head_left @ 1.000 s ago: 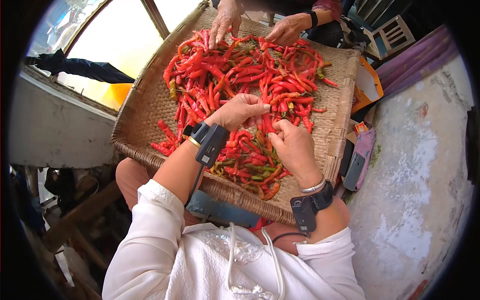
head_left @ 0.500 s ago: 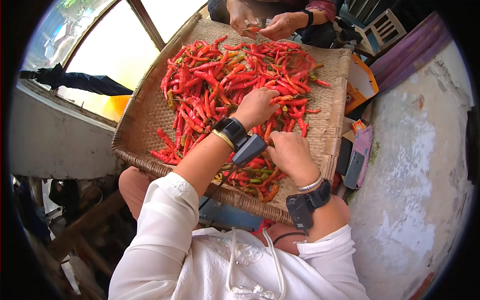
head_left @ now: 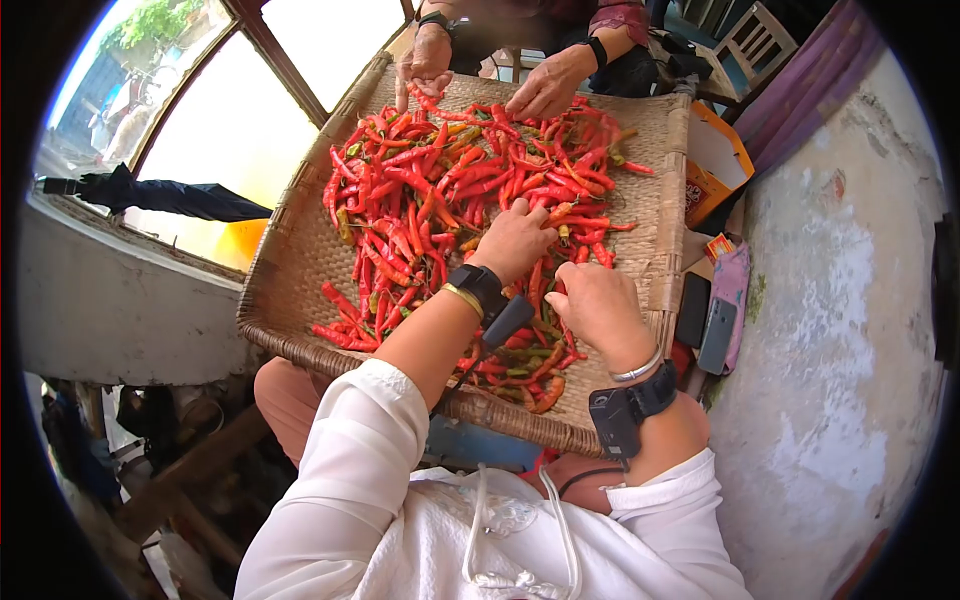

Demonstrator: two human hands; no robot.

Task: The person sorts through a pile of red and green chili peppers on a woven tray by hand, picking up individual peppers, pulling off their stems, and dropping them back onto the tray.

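Observation:
A heap of red chili peppers [head_left: 400,240], with some orange and greenish ones mixed in, lies on a large woven tray [head_left: 650,270]. My left hand [head_left: 513,243] rests on the middle of the heap, its fingers bent down against the peppers; their tips are hidden. Close to its right, my right hand [head_left: 603,308] is curled at the heap's lower right edge, thumb against the bent fingers. Whatever it may hold is out of sight. Darker, greenish-orange chili peppers [head_left: 530,370] lie at the tray's near side, below my hands.
Across the tray, another person's hands [head_left: 545,85] reach over the far edge of the heap. A folded dark umbrella [head_left: 185,195] lies along the window at left. At right are an orange box [head_left: 718,165], a phone [head_left: 716,335] on a pink pouch, and a worn wall [head_left: 820,330].
The other person's hands have moved apart and down to the heap; the pepper between them is no longer there. My hands stay near the same spots, and the view has shifted slightly.

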